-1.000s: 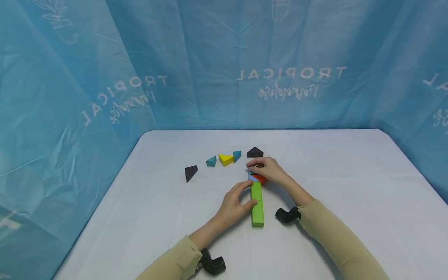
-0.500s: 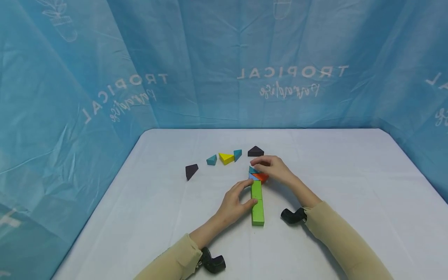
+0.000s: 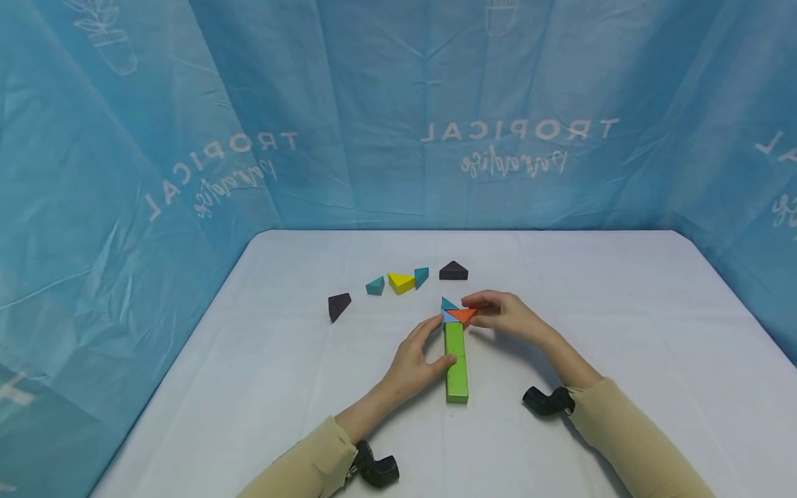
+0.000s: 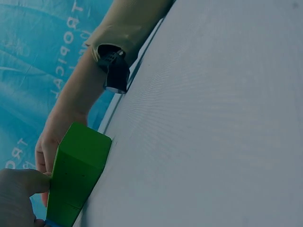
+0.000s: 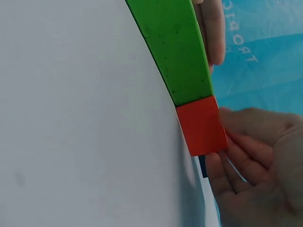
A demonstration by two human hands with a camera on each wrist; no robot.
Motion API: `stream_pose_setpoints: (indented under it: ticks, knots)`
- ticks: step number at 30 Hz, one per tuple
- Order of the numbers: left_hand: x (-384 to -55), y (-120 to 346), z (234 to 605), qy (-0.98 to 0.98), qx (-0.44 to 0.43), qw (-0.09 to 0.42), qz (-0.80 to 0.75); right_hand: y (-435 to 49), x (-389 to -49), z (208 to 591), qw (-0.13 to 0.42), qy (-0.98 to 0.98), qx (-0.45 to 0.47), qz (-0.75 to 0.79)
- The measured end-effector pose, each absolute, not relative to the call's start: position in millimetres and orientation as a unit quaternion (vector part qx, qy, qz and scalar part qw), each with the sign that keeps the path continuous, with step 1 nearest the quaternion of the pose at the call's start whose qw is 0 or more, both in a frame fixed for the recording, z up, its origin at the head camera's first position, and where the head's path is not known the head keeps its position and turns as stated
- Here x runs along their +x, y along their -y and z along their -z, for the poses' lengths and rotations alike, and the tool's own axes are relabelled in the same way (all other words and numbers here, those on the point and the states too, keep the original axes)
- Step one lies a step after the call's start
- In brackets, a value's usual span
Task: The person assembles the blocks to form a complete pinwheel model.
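Note:
Two green blocks, a far one [image 3: 454, 339] and a near one [image 3: 457, 384], lie end to end in a line on the table. Beyond them sit a red triangular block [image 3: 462, 315], a light-blue triangular block [image 3: 447, 317] and a teal triangular block [image 3: 447, 304]. My right hand [image 3: 507, 317] pinches the red block [image 5: 202, 126] at its right side, between thumb and fingers in the right wrist view. My left hand [image 3: 411, 363] rests along the left of the row, its thumb touching the green blocks [image 4: 78, 175] and its fingertips near the light-blue one.
Farther back lie a dark triangular block [image 3: 453, 271], a teal triangle [image 3: 421, 277], a yellow triangle [image 3: 401, 283] and another teal piece [image 3: 375, 286]. A second dark block [image 3: 339, 306] is to the left. Blue printed cloth [image 3: 386, 104] hangs behind the white table [image 3: 560, 263].
My right hand has moved from the teal block back toward me and to the right, onto the red block. The teal block now shows fully. My left hand stays in place.

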State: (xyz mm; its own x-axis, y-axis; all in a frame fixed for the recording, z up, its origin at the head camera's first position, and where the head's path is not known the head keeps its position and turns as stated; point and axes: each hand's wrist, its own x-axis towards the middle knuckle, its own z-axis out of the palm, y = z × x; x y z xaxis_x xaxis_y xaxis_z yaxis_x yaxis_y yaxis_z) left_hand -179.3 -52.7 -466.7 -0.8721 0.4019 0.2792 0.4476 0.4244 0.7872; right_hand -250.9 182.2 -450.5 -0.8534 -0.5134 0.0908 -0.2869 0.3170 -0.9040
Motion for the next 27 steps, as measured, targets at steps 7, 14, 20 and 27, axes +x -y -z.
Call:
stream_pose_setpoints:
  ticks: [7,14,20,27]
  knots:
    - [-179,52,467,0.849,-0.244,0.017,0.469,-176,-245,446,0.097,-0.823,-0.224,0.513]
    - [-179,52,467,0.846,-0.25,0.023,0.471,-168,-230,420,0.084,-0.829,-0.231,0.502]
    - [-179,53,468,0.845,-0.249,0.022,0.473,-167,-234,427,0.079,-0.83,-0.229,0.502]
    - [-179,52,468,0.846,-0.251,0.022,0.469,-172,-257,442,0.057,-0.847,-0.206,0.488]
